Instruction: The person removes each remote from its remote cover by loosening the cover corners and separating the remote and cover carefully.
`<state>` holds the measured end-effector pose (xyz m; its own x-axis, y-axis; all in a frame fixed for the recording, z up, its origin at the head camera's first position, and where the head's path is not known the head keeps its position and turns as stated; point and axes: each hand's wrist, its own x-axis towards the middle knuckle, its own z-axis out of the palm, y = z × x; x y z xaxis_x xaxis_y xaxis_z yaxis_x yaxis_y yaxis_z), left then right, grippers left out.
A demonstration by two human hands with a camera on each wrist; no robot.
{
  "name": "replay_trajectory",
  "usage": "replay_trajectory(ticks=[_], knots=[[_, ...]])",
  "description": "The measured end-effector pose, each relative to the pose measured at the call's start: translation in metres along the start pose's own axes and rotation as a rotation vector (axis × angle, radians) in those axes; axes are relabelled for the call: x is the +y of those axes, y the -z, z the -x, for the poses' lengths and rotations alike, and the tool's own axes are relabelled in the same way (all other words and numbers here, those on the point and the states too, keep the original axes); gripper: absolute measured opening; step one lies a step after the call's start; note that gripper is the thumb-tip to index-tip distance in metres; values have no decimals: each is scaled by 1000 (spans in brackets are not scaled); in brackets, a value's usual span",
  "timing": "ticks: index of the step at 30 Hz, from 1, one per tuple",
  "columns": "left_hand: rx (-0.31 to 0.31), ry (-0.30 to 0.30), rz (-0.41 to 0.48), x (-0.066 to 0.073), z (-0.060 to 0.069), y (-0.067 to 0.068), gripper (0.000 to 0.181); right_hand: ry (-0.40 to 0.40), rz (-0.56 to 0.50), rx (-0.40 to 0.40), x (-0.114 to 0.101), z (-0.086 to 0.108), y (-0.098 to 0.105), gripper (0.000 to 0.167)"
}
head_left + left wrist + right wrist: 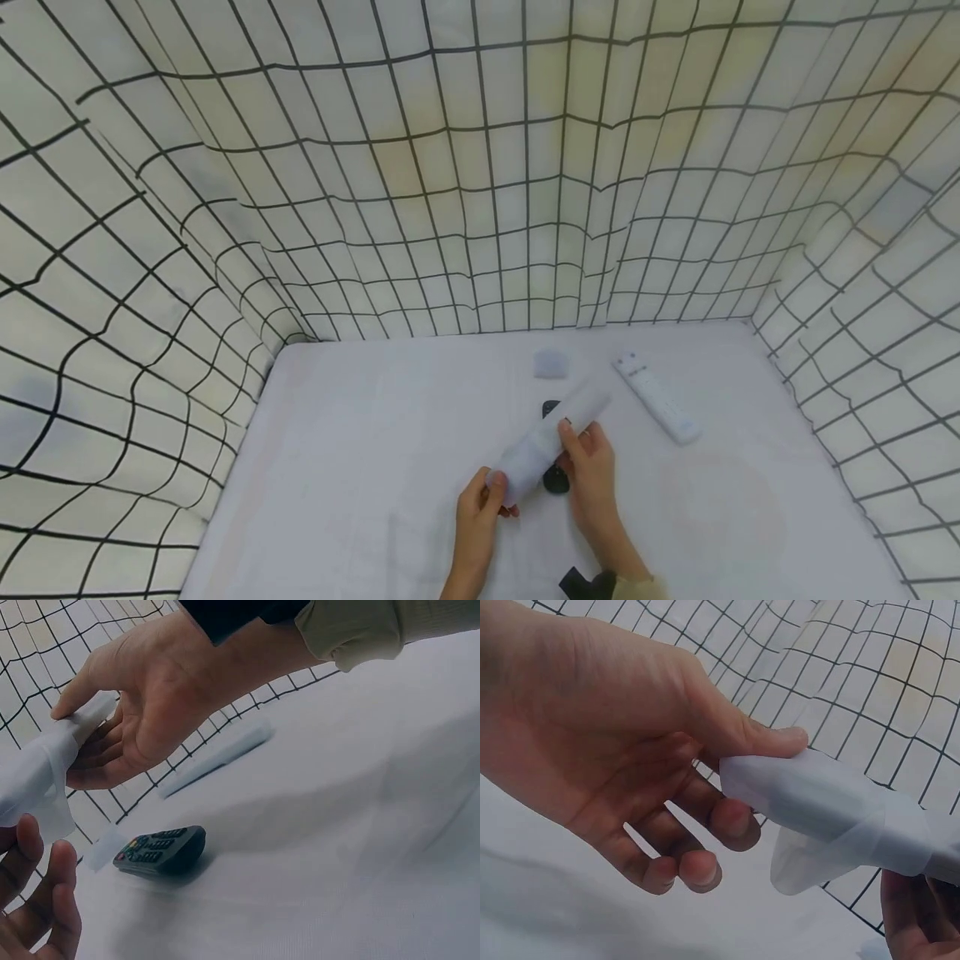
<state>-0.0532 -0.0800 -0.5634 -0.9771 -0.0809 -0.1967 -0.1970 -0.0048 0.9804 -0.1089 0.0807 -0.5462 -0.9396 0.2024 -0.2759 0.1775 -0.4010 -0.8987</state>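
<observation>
A long, slim object in loose, translucent white wrapping is held up between both hands; what lies inside cannot be made out. My left hand pinches its near end, with the thumb on top and the other fingers below, as the right wrist view shows with the left hand large. Further along, my right hand grips the object between thumb and fingers. A loose flap of the wrapping hangs from the underside. Beneath the hands a black remote control lies on the table, partly hidden in the head view.
To the right lies a long white remote control on the white-covered table. Near the back sits a small pale square packet. White walls with a black grid enclose the back and sides.
</observation>
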Motion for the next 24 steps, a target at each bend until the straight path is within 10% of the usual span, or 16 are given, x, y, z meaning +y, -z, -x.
replay_trajectory(ticks=[11,24], knots=[[89,-162,-148,-3,-1,7,25,-10,-21,-41,1,3,3,45],[320,-884,-888,-4,-8,32,24,-116,51,-32,-6,6,-3,73]])
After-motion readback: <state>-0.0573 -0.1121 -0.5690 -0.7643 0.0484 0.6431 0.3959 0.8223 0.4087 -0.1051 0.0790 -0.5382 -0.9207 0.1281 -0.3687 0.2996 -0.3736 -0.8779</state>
